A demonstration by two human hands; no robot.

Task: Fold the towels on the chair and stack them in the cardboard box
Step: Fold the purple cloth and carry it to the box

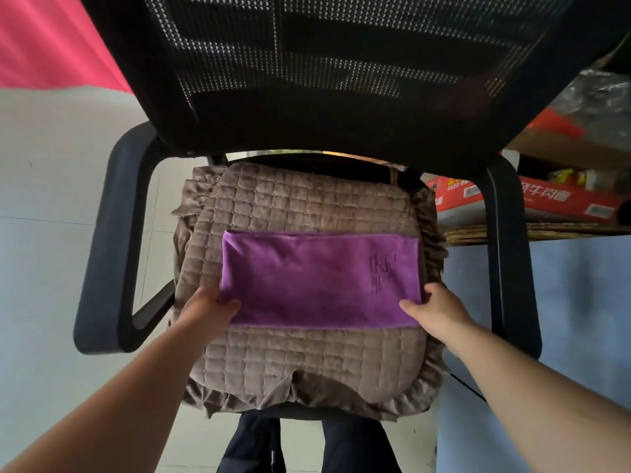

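red carton [553, 199], pink cloth [51, 42], plastic wrap [594, 97]

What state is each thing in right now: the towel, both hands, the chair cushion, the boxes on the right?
purple towel: folded into a long strip, lying flat across the cushion.
left hand: pinches the towel's left end.
right hand: pinches the towel's right end.
quilted cushion: on the chair seat, under the towel.
office chair: upright, holds cushion and towel.
red printed carton: behind the right armrest; open or closed, cannot tell.
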